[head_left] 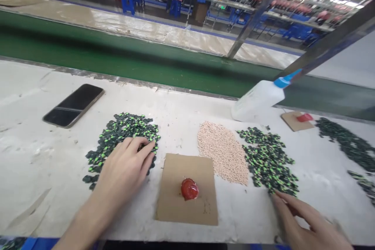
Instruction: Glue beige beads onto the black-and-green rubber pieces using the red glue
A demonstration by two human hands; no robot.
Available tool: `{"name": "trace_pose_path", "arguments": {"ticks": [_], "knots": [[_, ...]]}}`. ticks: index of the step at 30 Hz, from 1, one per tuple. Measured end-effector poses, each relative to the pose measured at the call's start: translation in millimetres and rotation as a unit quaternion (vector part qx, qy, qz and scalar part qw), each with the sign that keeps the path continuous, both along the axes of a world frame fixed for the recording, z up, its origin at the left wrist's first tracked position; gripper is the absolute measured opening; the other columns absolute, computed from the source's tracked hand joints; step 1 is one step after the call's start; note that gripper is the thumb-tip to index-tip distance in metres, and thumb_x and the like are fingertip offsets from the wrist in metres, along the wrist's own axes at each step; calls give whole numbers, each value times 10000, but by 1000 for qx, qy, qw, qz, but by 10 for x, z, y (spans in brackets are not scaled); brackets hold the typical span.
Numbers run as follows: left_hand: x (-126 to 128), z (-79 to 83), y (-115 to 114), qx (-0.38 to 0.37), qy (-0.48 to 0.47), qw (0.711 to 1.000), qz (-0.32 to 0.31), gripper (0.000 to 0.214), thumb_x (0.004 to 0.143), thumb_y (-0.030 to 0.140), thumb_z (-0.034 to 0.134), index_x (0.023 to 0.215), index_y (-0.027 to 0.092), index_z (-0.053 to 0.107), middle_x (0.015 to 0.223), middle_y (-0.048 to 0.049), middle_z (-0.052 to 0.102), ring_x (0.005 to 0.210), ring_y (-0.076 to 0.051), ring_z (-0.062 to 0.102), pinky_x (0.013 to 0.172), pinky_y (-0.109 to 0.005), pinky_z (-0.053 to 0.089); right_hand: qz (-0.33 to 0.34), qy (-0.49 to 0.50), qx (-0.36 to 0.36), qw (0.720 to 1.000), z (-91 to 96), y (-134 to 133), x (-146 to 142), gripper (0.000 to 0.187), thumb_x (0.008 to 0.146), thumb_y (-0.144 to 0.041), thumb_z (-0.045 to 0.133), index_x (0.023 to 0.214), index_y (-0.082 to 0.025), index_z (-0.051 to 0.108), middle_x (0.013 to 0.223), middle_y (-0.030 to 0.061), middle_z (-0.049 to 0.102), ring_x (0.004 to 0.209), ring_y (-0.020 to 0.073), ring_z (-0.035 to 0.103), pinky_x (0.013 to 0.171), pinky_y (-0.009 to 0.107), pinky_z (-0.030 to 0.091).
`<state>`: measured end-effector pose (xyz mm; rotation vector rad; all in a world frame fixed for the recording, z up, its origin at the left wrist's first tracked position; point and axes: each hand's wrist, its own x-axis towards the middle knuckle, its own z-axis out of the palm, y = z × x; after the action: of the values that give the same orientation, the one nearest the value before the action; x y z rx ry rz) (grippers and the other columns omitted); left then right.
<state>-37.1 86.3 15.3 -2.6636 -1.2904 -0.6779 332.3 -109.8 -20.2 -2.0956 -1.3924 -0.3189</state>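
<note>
My left hand point(125, 166) rests on the left pile of small dark pieces with bright green marks point(121, 127). Its fingers are bent, thumb and fingertips close together at the pile's right side; anything between them is too small to make out. At the near edge of the right pile of similar dark green pieces point(271, 160) is my right hand point(304, 218), slightly blurred. Thumb and forefinger come together there, and what they pinch is hidden. Between the hands lies a brown cardboard square point(170, 207) with a glossy red blob point(190, 189) on it.
A patch of tiny pale pink pieces point(221, 152) lies beside the cardboard. Behind it a white bottle with blue nozzle point(258, 99) leans to the right. A phone point(74, 105) is at left. Farther right are a small cardboard with a red cap point(304, 117) and more dark pieces point(345, 142).
</note>
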Motion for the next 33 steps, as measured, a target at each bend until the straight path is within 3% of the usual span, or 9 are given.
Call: {"name": "trace_pose_path", "arguments": {"ticks": [3, 6, 10, 14, 18, 23, 29, 33], "knots": [[31, -3, 28, -4, 11, 1000, -12, 475, 1048, 182, 364, 853, 146, 796, 870, -138, 772, 710, -289, 727, 483, -361, 509, 52, -123, 21, 991, 141, 168, -101, 307, 1005, -327, 614, 839, -128, 778, 800, 144, 794, 464, 189, 650, 543, 368, 543], [23, -3, 47, -16, 17, 1000, -9, 474, 1050, 198, 358, 844, 145, 782, 873, -134, 771, 684, -272, 735, 409, -324, 454, 88, -122, 36, 988, 230, 425, -262, 263, 1015, -277, 618, 898, -104, 777, 873, 175, 787, 551, 202, 677, 587, 369, 568], [16, 3, 99, -35, 36, 999, -17, 476, 1058, 218, 322, 821, 167, 732, 858, -118, 757, 734, -279, 738, 439, -323, 478, 164, -100, -17, 981, 223, 819, -486, 303, 1048, -329, 538, 1064, -158, 788, 1022, 148, 807, 918, 299, 735, 783, 434, 609], [9, -2, 143, -43, 41, 998, -21, 500, 1074, 251, 259, 813, 206, 682, 837, -107, 765, 724, -292, 702, 561, -376, 513, 201, -87, -54, 974, 173, 1086, -639, 301, 1030, -226, 506, 1006, -178, 803, 924, 121, 801, 833, 280, 703, 730, 418, 601], [1, -1, 134, -45, 15, 999, 9, 454, 1096, 295, 278, 856, 207, 653, 779, -91, 743, 709, -300, 693, 556, -373, 482, 203, -79, -60, 974, 163, 1159, -668, 347, 1006, -139, 475, 854, -192, 783, 835, 109, 802, 768, 265, 703, 690, 396, 589], [-11, 1, 133, -47, -19, 998, 24, 424, 1102, 298, 318, 858, 194, 648, 747, -78, 722, 655, -281, 700, 471, -338, 426, 198, -68, -36, 977, 204, 1164, -640, 307, 995, -162, 496, 858, -200, 767, 831, 83, 826, 758, 247, 739, 693, 369, 599], [-128, 124, 92, -59, -36, 998, 8, 353, 1083, 261, 398, 1040, 163, 735, 939, -87, 806, 838, -238, 765, 694, -325, 591, 179, -18, 13, 984, 208, 1185, -625, 225, 898, -207, 546, 780, -224, 736, 775, 73, 824, 704, 250, 769, 633, 351, 587], [-108, 247, -45, -96, 11, 994, -48, 290, 1010, 183, 484, 1011, 205, 773, 930, -54, 808, 822, -228, 747, 702, -342, 604, 169, 24, 22, 985, 239, 1195, -652, 181, 878, -225, 584, 768, -237, 726, 748, 64, 808, 664, 243, 759, 599, 342, 576]]}}
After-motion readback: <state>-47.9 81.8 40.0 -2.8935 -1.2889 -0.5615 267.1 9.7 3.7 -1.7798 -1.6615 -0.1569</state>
